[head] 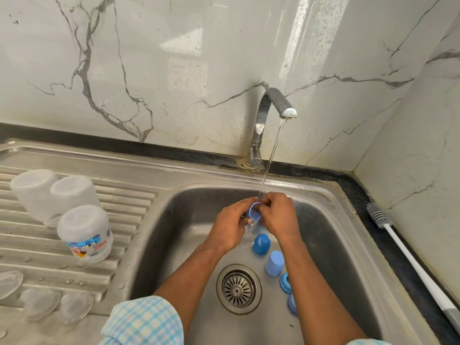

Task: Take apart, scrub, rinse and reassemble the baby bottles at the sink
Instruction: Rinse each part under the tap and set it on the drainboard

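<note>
Blue bottle cap (pixel 254 213) (it may be a screw collar; too much of it is covered to tell) sits above the sink basin (pixel 174 220), held between both hands directly under the water stream (pixel 270 155) falling from the faucet (pixel 263 115). The left hand (pixel 230 226) curls round it from the left and underneath. The right hand (pixel 278 217) pinches its rim from the right, fingertips bunched where the water lands. The cap's open mouth tilts up and to the left, so its short axis leans away from the stream, not straight up into it. Water runs off below the hands onto the basin floor.

This looks like the rinsing step for the small parts. Four more blue pieces lie on the basin floor below and to the right of the grip: a dark blue cap (pixel 261 244) nearest, a pale blue cap (pixel 274 262), a blue ring (pixel 286 283) and another blue piece (pixel 293 304) partly hidden behind the right forearm. All of them are closer to the right hand.

The ribbed drainboard (pixel 119 202), with three upturned bottles (pixel 84 232) and clear nipples (pixel 39 303), lies well to the left, so the left hand is probably better placed to set the rinsed cap down there. A bottle brush (pixel 410 255) rests on the counter at the right.
</note>
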The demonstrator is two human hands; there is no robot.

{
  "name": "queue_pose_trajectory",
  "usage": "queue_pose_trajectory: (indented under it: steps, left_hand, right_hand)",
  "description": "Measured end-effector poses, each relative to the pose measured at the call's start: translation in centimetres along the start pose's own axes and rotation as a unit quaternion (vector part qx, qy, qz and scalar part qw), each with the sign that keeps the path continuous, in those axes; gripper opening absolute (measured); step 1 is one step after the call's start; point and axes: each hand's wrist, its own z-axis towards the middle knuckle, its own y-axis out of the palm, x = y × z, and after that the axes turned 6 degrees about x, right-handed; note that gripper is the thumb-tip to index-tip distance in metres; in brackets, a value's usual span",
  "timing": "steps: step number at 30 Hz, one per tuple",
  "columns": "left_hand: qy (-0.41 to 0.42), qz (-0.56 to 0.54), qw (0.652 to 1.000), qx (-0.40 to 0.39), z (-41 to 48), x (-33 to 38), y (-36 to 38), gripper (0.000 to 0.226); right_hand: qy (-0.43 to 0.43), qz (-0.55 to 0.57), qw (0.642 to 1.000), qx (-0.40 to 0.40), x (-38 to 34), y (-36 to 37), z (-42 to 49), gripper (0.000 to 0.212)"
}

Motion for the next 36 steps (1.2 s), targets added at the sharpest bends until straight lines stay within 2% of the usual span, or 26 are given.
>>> queue_pose_trajectory:
  steps: [4,7,9,11,13,15,19,21,24,27,31,36]
  left_hand:
    - [-0.045,-0.027,0.998,0.025,0.4,0.1,0.2,0.053]
    - [-0.16,-0.168,0.972,0.047,0.8,0.5,0.6,0.055]
    - [-0.206,-0.21,0.955,0.044,0.8,0.9,0.8,0.041]
    - [-0.203,-0.206,0.956,0.054,0.8,0.9,0.7,0.022]
    - [-0.204,-0.215,0.953,0.066,0.8,0.8,0.4,0.016]
    - [-0.21,-0.232,0.948,0.058,0.7,0.9,0.3,0.017]
    - [-0.219,-0.243,0.945,0.018,0.6,1.0,0.2,0.028]
    - [-0.225,-0.238,0.945,-0.004,0.6,0.4,0.0,0.027]
    - [-0.232,-0.229,0.945,-0.034,0.5,0.0,0.0,0.026]
    - [-0.235,-0.25,0.938,-0.05,0.4,0.1,-0.2,0.024]
    - [-0.245,-0.294,0.921,-0.074,0.6,0.4,-0.1,0.022]
    - [-0.264,-0.296,0.918,-0.026,0.9,0.8,-0.3,0.021]
  right_hand:
    - [-0.003,0.023,1.0,-0.002,0.1,-0.2,0.2,0.015]
    - [0.032,0.083,0.995,0.046,0.0,-0.4,0.2,0.02]
    - [0.047,0.123,0.99,0.052,0.0,-0.6,0.2,0.022]
    - [0.057,0.153,0.986,0.02,0.1,-0.6,0.2,0.022]
    - [0.064,0.186,0.98,-0.01,-0.1,-0.6,0.0,0.018]
    - [0.051,0.208,0.976,-0.039,0.0,-0.5,-0.1,0.016]
    - [0.016,0.226,0.97,-0.091,-0.1,-0.5,-0.3,0.035]
    - [0.022,0.24,0.964,-0.11,0.1,-0.5,-0.2,0.034]
    - [0.049,0.287,0.951,-0.105,0.9,-1.2,0.0,0.021]
    - [0.062,0.305,0.944,-0.106,1.0,-1.5,0.2,0.018]
    - [0.113,0.326,0.937,-0.053,0.9,-1.1,0.5,0.02]
    - [0.08,0.319,0.94,-0.092,0.6,-1.0,0.1,0.015]
